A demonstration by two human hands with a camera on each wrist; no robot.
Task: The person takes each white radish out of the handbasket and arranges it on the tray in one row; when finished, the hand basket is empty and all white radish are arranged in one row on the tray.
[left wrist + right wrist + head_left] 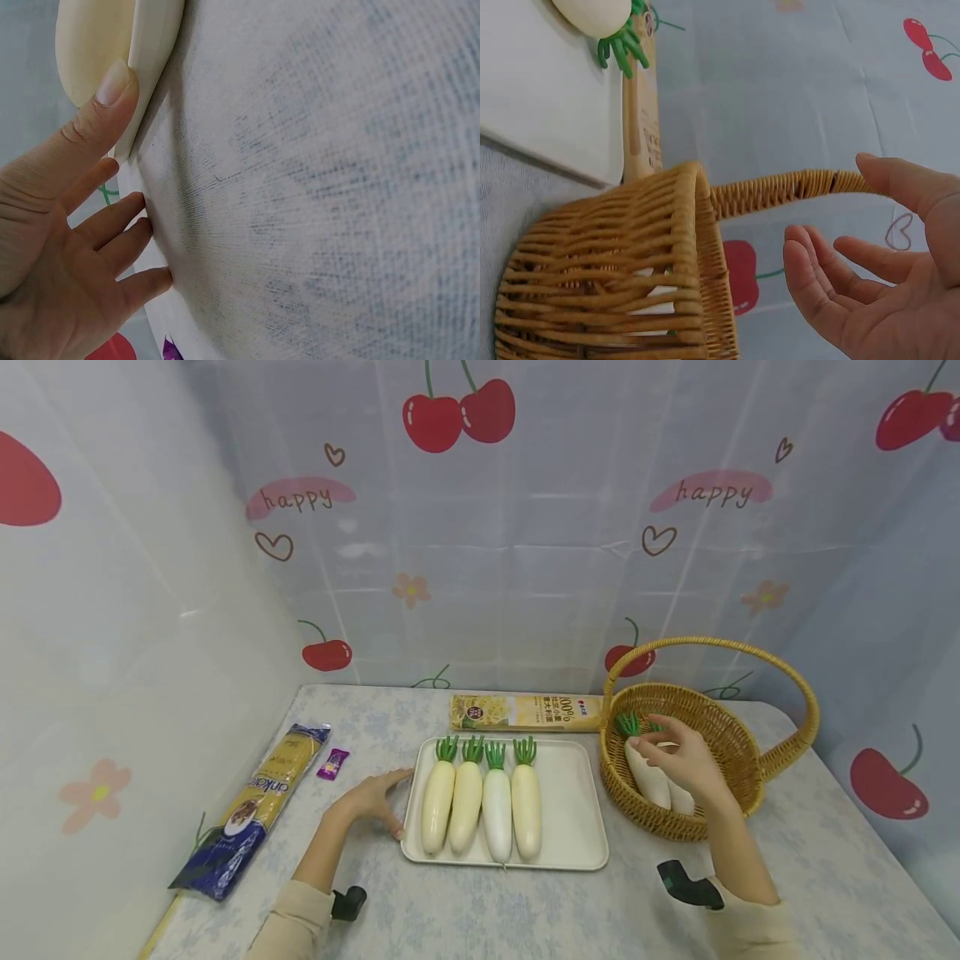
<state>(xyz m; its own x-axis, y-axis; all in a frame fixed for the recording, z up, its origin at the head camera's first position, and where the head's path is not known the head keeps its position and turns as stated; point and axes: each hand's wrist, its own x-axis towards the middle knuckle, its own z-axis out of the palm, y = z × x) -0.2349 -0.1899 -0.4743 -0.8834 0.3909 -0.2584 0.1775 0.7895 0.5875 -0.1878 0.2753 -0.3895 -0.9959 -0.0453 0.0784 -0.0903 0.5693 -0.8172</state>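
Observation:
My left hand (pixel 372 797) is at the left edge of a white tray (pixel 573 802), its thumb against the rim in the left wrist view and its fingers spread. On the tray, several white radishes (pixel 467 808) with green tops lie side by side, filling its left and middle part. Over the wicker basket (pixel 731 731) at the right hovers my right hand (pixel 688 764), fingers loosely bent and nothing between them in the right wrist view. Inside the basket lie white radishes (pixel 647 777), partly covered by that hand; at least two show.
A yellow pasta packet (pixel 525 713) lies behind the tray. To the left are a blue and gold pasta bag (pixel 255 810) and a small purple candy (pixel 333 764). The basket's tall handle (pixel 705 642) arches above it. Printed curtains (pixel 495 568) stand behind the table.

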